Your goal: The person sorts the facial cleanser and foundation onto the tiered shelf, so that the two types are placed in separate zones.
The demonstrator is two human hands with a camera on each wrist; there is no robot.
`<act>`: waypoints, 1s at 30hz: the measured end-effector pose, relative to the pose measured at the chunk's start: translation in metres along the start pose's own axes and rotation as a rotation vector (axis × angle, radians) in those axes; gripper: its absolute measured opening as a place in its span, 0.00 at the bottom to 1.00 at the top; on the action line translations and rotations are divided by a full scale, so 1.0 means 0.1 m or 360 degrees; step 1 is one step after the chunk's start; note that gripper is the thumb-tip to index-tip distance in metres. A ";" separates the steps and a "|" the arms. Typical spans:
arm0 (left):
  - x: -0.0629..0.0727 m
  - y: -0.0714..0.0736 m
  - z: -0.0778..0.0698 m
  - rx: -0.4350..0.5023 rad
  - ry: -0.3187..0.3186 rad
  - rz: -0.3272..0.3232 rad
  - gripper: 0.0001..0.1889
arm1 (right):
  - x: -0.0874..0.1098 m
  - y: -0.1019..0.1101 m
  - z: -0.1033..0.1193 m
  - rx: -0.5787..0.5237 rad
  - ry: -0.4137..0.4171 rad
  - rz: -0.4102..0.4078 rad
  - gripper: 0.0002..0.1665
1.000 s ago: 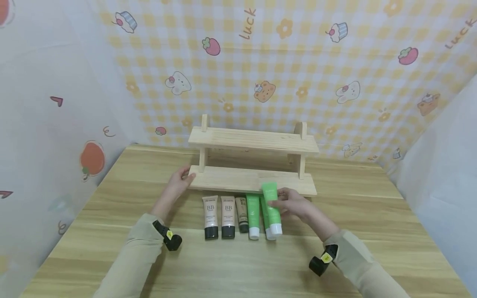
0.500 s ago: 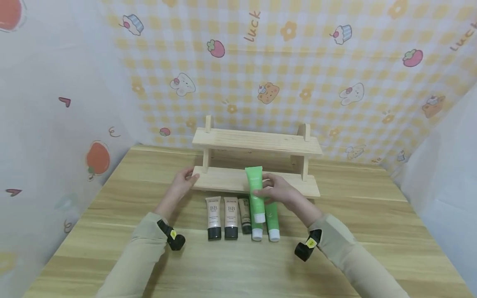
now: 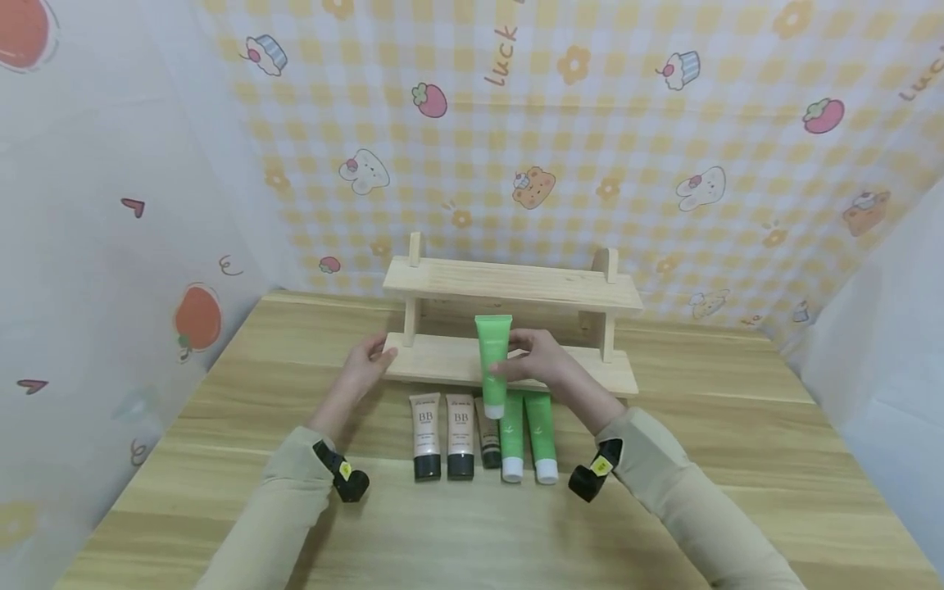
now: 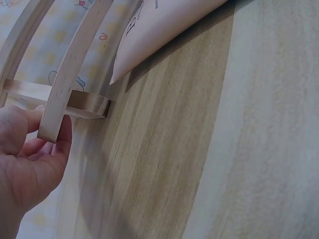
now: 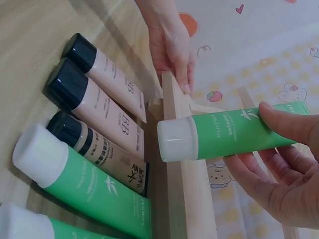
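My right hand (image 3: 537, 359) pinches a green squeeze tube (image 5: 234, 130) with a white cap between thumb and fingers. In the head view the tube stands cap down, overlapping the lower board of a two-tier wooden shelf (image 3: 512, 287). My left hand (image 4: 32, 154) grips the left end of that lower board, thumb above and fingers beneath. In front of the shelf lies a row of tubes: two pink BB cream tubes (image 3: 460, 430) with black caps, a small brown tube (image 5: 104, 149) with a dark cap, and two more green tubes (image 3: 542, 434).
The shelf stands on a wood-grain table (image 3: 472, 533) before a yellow checked cloth backdrop (image 3: 457, 147). A white cloth (image 3: 111, 246) hangs at the left. Each wrist wears a small black camera (image 3: 587, 483). The shelf's upper board (image 3: 509, 283) sits above the lower one.
My right hand has lifted the green tube from the right of the row and carried it leftward and up to the shelf's lower board. My left hand keeps its hold on the board's end.
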State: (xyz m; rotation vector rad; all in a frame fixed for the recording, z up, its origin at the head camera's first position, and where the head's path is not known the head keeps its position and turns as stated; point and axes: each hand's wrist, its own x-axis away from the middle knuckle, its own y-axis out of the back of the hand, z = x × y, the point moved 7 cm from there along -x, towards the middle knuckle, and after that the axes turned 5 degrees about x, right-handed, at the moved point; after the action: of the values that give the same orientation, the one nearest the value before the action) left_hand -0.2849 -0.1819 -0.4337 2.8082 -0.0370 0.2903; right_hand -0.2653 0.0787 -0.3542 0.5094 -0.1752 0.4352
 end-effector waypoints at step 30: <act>0.06 -0.01 0.05 0.0087 -0.0029 -0.0022 0.31 | -0.33 0.21 0.78 -0.0024 0.0165 -0.0308 0.26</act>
State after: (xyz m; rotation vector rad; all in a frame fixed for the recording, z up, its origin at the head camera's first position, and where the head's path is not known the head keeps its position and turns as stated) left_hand -0.2780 -0.1829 -0.4372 2.8640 -0.0136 0.2667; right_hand -0.3089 0.0435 -0.2867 0.4826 -0.0289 0.2702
